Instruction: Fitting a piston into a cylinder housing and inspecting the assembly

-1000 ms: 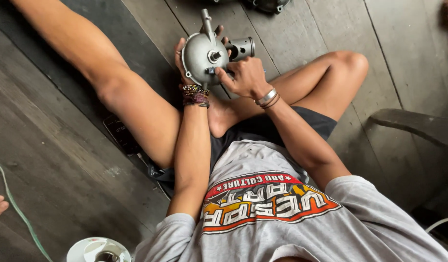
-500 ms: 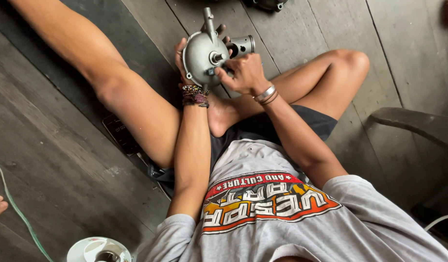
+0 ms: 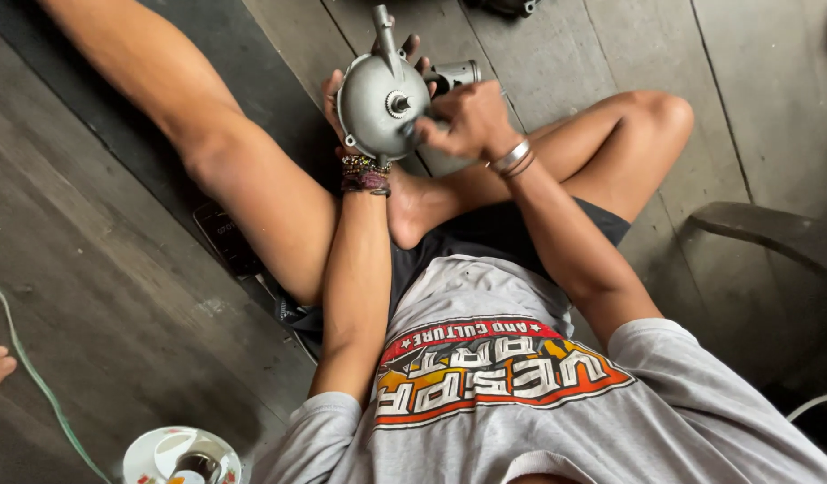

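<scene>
The metal part (image 3: 380, 106), a round grey casting with a short shaft at its middle and a stem sticking out on its far side, is held up in the air above the person's crossed legs, over the wooden floor (image 3: 117, 296). Its round face is turned toward the camera, likely so that the shaft end can be seen and reached while the body is kept steady.

The left hand (image 3: 342, 103) is wrapped round the far and left side of the part. Its fingers (image 3: 413, 47) curl over the far rim, closed on the casting and carrying its weight; the palm is hidden behind the metal. A beaded bracelet (image 3: 364, 173) sits on that wrist, just near of the part.

The right hand (image 3: 463, 116) comes in from the right with its fingers bunched together, the tips pressed against the part's face just right of the shaft. It seems to pinch something small there, but what it is cannot be told. A metal bangle (image 3: 512, 157) circles that wrist. A short grey cylinder (image 3: 456, 73) shows just beyond the right hand.

A bowl (image 3: 180, 455) stands on the floor at the near left, well apart from both hands.
</scene>
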